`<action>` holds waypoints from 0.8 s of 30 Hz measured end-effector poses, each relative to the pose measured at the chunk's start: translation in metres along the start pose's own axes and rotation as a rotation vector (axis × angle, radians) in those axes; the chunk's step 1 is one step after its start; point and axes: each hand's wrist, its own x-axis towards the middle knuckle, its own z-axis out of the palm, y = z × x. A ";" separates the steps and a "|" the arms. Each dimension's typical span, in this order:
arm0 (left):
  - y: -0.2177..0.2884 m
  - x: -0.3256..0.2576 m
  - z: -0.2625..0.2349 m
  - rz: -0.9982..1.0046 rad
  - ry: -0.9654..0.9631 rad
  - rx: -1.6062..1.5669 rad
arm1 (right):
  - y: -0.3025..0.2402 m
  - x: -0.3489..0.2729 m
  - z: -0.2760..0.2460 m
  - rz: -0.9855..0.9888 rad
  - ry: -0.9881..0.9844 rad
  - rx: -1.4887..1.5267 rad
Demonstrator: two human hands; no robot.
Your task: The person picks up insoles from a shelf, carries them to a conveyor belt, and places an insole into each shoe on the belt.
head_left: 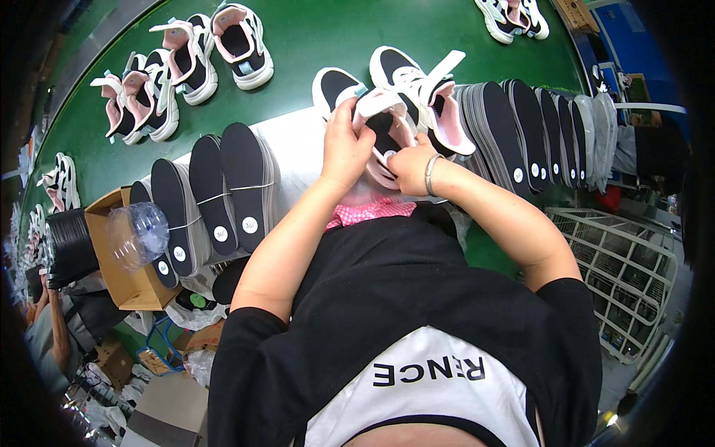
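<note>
Near the table's front edge, a black-and-white sneaker with pink lining (335, 88) is held between my two hands. My left hand (348, 149) grips the left side of its collar by the white tongue. At its heel, my right hand (414, 165), with a bracelet at the wrist, is closed on the opening, some fingertips hidden inside. Within the shoe a dark insole shows a round white label (389, 155) beside the right fingers. The matching sneaker (406, 83) sits against it on the right, its white tongue pulled up.
Stacks of dark insoles (242, 175) stand to the left, some tied, and more insole stacks (491, 123) to the right. Several sneakers (242, 45) sit farther back on the green table (313, 33). A cardboard box (112, 253) is at left, a white wire basket (614, 276) at right. Another person (56, 335) is far left.
</note>
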 end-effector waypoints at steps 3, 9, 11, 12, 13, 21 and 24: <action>0.002 0.004 0.004 -0.015 0.020 -0.059 | 0.010 0.005 0.018 -0.062 0.174 -0.043; -0.007 0.015 -0.003 -0.184 -0.091 -0.392 | -0.001 -0.007 -0.010 -0.064 0.702 -0.061; -0.043 0.023 0.011 -0.210 -0.067 -0.263 | 0.004 -0.001 -0.021 -0.157 1.016 -0.078; -0.040 0.027 0.013 -0.167 -0.151 -0.275 | 0.008 0.005 -0.024 -0.136 1.120 -0.165; -0.048 0.030 0.021 -0.116 -0.105 -0.322 | 0.010 0.011 -0.024 -0.115 1.226 -0.245; -0.033 0.035 0.008 -0.159 -0.106 -0.446 | 0.014 0.032 -0.033 -0.255 1.234 -0.175; -0.019 0.038 0.004 -0.165 0.002 -0.200 | 0.031 0.033 -0.033 -0.219 0.951 0.249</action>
